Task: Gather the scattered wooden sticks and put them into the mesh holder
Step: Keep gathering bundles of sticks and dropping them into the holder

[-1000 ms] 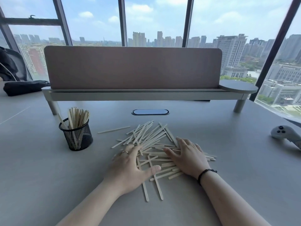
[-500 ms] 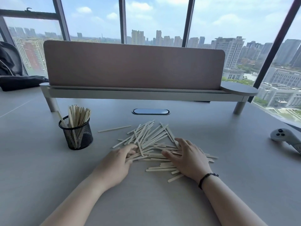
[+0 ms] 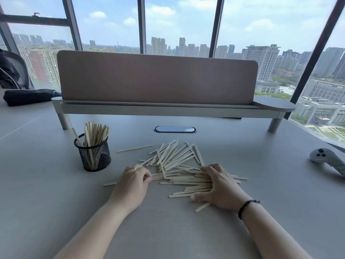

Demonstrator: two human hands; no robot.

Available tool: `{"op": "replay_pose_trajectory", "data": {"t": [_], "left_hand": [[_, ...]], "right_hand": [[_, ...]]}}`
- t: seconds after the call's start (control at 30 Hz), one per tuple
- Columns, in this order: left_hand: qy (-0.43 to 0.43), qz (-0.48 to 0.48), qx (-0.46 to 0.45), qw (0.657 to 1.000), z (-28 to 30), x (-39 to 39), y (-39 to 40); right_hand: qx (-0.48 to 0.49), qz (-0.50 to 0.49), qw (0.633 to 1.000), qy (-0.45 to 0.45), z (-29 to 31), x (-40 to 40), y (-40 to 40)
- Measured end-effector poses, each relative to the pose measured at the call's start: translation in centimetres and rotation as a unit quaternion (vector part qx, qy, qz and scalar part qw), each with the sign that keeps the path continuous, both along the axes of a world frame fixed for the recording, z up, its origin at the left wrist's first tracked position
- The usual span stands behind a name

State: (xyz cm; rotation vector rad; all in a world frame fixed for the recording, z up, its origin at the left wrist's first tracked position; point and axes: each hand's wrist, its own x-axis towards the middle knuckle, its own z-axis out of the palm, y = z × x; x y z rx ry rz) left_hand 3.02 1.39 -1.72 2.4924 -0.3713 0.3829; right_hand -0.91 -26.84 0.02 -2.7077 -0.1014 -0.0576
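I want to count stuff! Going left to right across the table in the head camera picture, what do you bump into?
Dark bag → mesh holder → left hand → right hand → game controller.

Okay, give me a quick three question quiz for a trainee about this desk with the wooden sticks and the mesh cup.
1. True or false: the mesh holder already has sticks standing in it.
2. Which hand wears a ring: A left hand, B right hand?
3. Fill in: the scattered sticks lie to the ___ of the holder.

Key: 1 true. 2 A. 3 right.
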Motion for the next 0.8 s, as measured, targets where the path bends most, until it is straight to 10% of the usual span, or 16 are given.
{"op": "replay_pose_trajectory", "data": {"t": [0.8], "left_hand": [[-0.028,-0.024,0.071,0.997,-0.5,-0.3,-1.1]], "right_hand": [[-0.103,-0.016,0.986,-0.133,-1.1,1.7,2.6]]}}
